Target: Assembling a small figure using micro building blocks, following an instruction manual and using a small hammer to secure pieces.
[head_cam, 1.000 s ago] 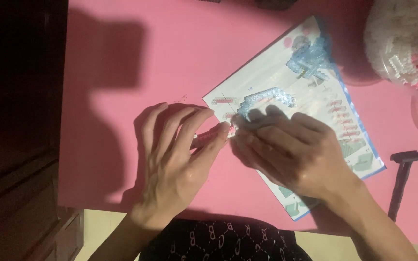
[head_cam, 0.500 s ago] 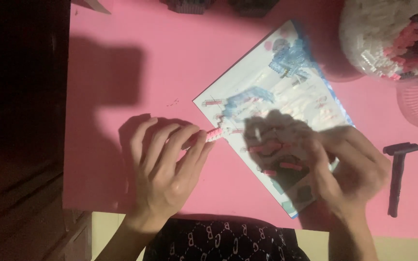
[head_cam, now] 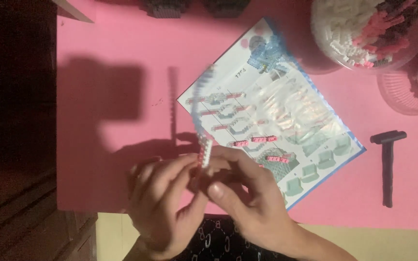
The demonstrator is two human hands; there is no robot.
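Note:
Both my hands meet near the front edge of the pink table (head_cam: 122, 72). My left hand (head_cam: 163, 200) and my right hand (head_cam: 247, 193) pinch the lower end of a long thin strip of small bricks (head_cam: 200, 121). The strip is pink and white at the bottom and pale blue higher up, blurred, curving up over the table. An instruction sheet (head_cam: 276, 111) with a blue border and printed building steps lies flat just behind my right hand.
A black T-shaped tool (head_cam: 388, 162) lies at the right. A clear bowl of white, pink and dark small bricks (head_cam: 364, 29) stands at the back right, beside a clear lid (head_cam: 405, 92). Dark brick shapes (head_cam: 165, 7) sit at the far edge. A dark cabinet is left.
My right hand came back from the sheet to my left hand. The short pink piece at my fingertips is now a long strip held upright by both hands. The camera tilted slightly.

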